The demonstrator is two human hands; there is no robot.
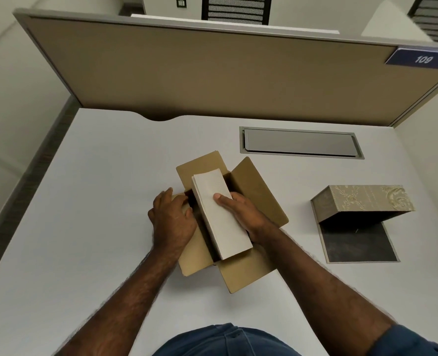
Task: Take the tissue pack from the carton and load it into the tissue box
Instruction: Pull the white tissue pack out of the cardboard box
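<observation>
A brown cardboard carton (253,191) lies open in the middle of the white desk, all its flaps spread out. A white tissue pack (220,222) sticks up out of it, tilted. My right hand (241,214) grips the pack from its right side, thumb on top. My left hand (173,219) presses on the carton's left flap, fingers curled over the edge next to the pack. To the right stands the tissue box (361,201), beige with a floral pattern, its hinged top raised and the dark base panel lying flat in front of it.
A grey cable hatch (300,143) is set into the desk (105,176) behind the carton. A tan partition wall (212,73) runs along the back, with a blue "109" sign (422,59) at its right end. The desk's left edge drops off to the floor.
</observation>
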